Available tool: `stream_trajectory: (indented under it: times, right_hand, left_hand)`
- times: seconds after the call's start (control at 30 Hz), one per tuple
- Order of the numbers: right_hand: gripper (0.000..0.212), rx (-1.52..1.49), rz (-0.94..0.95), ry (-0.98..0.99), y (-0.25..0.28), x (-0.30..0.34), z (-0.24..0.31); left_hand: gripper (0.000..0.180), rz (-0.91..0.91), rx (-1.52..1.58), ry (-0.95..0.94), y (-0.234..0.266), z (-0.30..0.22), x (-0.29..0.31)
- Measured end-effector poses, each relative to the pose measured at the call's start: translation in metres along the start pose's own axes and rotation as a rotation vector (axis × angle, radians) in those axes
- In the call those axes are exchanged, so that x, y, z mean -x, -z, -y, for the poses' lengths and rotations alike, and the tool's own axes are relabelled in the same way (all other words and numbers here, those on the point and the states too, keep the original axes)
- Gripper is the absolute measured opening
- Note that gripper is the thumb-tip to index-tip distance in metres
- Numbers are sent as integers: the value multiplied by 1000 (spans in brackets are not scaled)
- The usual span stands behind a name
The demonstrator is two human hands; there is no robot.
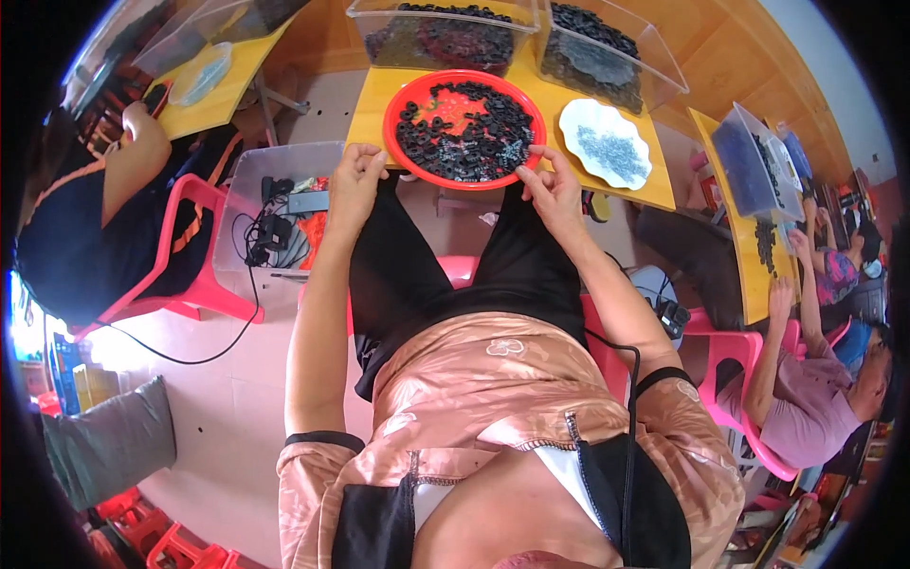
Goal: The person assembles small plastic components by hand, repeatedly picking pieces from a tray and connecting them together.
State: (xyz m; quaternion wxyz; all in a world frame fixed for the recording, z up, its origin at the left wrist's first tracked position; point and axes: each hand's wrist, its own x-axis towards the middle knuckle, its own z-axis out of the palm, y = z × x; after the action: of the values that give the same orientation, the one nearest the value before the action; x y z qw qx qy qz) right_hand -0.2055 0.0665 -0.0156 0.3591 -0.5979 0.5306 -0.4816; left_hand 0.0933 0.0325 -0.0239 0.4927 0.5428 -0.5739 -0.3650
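Note:
A round red tray (391, 121) lies in front of me, reaching slightly past the near edge of the yellow table. Many small black ring-like parts (455, 152) are spread in it, with some small silvery pieces (513, 152) among them toward the right. My left hand (357, 180) is closed at the tray's left rim, thumb against fingers. On the right side, my right hand (553, 190) pinches the rim between thumb and fingers. Just right of the tray, a white scalloped plate (573, 119) carries a pile of small silvery pieces (609, 154).
Two clear bins (445, 59) (607, 66) of black parts stand behind the tray on the yellow table (374, 100). By my left leg is a clear box (248, 171) with cables. Pink chairs (194, 256) stand around. At right, another person (815, 398) works at a yellow table (749, 275).

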Motion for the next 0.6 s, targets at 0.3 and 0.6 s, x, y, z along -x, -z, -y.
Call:
stream_trajectory:
  times: [0.3, 0.6]
  right_hand:
    - [15, 422, 67, 288, -15, -45, 38]
    - [19, 745, 378, 202, -89, -156, 34]
  left_hand:
    - [18, 38, 159, 33, 3, 0, 1]
    - [15, -80, 142, -52, -5, 0, -3]
